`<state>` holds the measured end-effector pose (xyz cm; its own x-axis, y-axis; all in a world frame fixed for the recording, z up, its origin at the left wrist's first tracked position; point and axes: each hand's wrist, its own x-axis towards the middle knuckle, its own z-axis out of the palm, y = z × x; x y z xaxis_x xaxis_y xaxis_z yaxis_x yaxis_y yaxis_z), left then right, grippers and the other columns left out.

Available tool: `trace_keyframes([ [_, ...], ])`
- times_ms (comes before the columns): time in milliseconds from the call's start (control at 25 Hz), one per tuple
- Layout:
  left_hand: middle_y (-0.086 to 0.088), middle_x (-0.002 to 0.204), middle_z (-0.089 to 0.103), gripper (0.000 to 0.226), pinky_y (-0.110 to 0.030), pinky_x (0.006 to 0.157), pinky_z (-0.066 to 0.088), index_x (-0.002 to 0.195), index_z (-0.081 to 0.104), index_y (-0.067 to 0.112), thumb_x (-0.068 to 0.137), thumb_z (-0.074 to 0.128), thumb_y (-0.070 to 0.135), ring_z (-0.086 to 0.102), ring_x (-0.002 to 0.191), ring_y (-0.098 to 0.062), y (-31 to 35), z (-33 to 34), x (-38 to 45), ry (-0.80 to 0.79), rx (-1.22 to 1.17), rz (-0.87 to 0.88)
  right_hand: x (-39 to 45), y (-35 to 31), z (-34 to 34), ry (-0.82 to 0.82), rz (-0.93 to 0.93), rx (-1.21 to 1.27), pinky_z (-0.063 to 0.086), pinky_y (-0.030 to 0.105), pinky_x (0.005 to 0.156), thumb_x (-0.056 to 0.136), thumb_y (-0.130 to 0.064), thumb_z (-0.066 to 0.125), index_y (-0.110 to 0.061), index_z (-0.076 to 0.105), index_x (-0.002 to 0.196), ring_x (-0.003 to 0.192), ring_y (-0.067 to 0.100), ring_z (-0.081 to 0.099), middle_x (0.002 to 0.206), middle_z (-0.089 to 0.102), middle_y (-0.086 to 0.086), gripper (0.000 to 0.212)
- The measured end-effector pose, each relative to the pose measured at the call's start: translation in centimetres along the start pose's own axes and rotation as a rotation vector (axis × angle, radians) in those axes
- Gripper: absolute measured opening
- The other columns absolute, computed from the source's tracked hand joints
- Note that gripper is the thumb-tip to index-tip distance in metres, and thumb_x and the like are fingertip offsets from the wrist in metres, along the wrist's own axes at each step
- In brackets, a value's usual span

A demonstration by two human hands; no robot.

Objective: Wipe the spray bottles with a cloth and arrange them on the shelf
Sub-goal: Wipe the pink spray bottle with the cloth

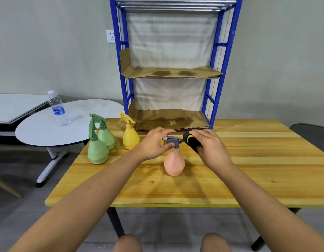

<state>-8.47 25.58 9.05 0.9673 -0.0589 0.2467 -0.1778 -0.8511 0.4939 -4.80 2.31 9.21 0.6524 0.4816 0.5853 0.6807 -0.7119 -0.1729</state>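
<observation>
Pink bottle (174, 161) stands between hands: left (154, 142) pinches nozzle, right (207, 144) grips cloth (191, 140).

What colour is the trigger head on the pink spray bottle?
Grey, on the pink spray bottle's trigger head; shown in the head view.

A pale grey wall (48, 51) is seen behind, with a white socket (110, 36) set at eleven o'clock. A round white side table (39, 131) (a water bottle (57, 108) on it) is placed at nine o'clock over a grey floor (21, 166).
</observation>
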Motion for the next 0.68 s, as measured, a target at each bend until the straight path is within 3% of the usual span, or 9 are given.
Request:
trace_keyframes([
  [80, 0.005, 0.136, 0.051, 0.044, -0.036, 0.107, 0.037, 0.144, 0.05, 0.028, 0.101, 0.053, 0.036, 0.036, 0.127, -0.019, 1.2, 0.2, 0.6, 0.029, 0.238, 0.101, -1.3, 0.5, -0.3, 0.005, 0.01, 0.014, 0.05, 0.042, 0.097, 0.072, 0.007, 0.073, -0.012, 0.065, 0.126, 0.115, 0.029, 0.057, 0.122, 0.068, 0.004, 0.057],
  [240, 0.011, 0.126, 0.061, 0.031, -0.037, 0.093, 0.037, 0.128, 0.063, 0.031, 0.1, 0.056, 0.019, 0.039, 0.113, -0.021, 3.0, -0.1, 1.5, 0.007, 0.504, 0.204, -3.6, 1.0, 0.1, 0.007, 0.049, 0.05, 0.052, 0.041, 0.094, 0.068, 0.011, 0.073, -0.01, 0.067, 0.123, 0.112, 0.031, 0.059, 0.12, 0.07, 0.005, 0.06],
  [360, 0.021, 0.117, 0.065, 0.033, -0.037, 0.084, 0.033, 0.118, 0.068, 0.035, 0.095, 0.064, 0.012, 0.039, 0.103, -0.016, 2.9, -0.7, 1.5, 0.019, 0.538, 0.261, -4.9, 1.5, 0.8, -0.013, 0.025, 0.038, 0.053, 0.041, 0.093, 0.066, 0.009, 0.078, -0.01, 0.068, 0.123, 0.111, 0.03, 0.061, 0.119, 0.071, 0.006, 0.061],
  [480, 0.011, 0.118, 0.066, 0.031, -0.034, 0.088, 0.044, 0.112, 0.071, 0.025, 0.092, 0.06, 0.004, 0.054, 0.108, -0.017, 2.6, -1.0, 1.3, -0.037, 0.465, 0.339, -6.0, 1.4, 1.2, -0.04, -0.034, 0.05, 0.054, 0.041, 0.094, 0.067, 0.006, 0.078, -0.012, 0.067, 0.125, 0.113, 0.027, 0.06, 0.12, 0.07, 0.003, 0.063],
  [600, 0.005, 0.133, 0.057, 0.022, -0.021, 0.093, 0.043, 0.11, 0.071, 0.016, 0.096, 0.054, 0.013, 0.055, 0.117, -0.012, 2.6, -1.2, 0.4, -0.066, 0.326, 0.299, -6.9, 1.1, 1.6, -0.059, -0.13, 0.062, 0.053, 0.041, 0.096, 0.063, 0.008, 0.077, -0.013, 0.066, 0.127, 0.114, 0.026, 0.06, 0.123, 0.069, 0.0, 0.068],
  [680, 0.006, 0.139, 0.051, 0.018, -0.022, 0.095, 0.044, 0.108, 0.07, 0.017, 0.097, 0.057, 0.022, 0.054, 0.117, -0.009, 2.3, -1.1, -0.2, -0.066, 0.289, 0.288, -7.4, 0.7, 2.1, -0.073, -0.174, 0.077, 0.054, 0.041, 0.095, 0.06, 0.008, 0.079, -0.013, 0.066, 0.126, 0.113, 0.026, 0.06, 0.124, 0.068, -0.002, 0.071],
])
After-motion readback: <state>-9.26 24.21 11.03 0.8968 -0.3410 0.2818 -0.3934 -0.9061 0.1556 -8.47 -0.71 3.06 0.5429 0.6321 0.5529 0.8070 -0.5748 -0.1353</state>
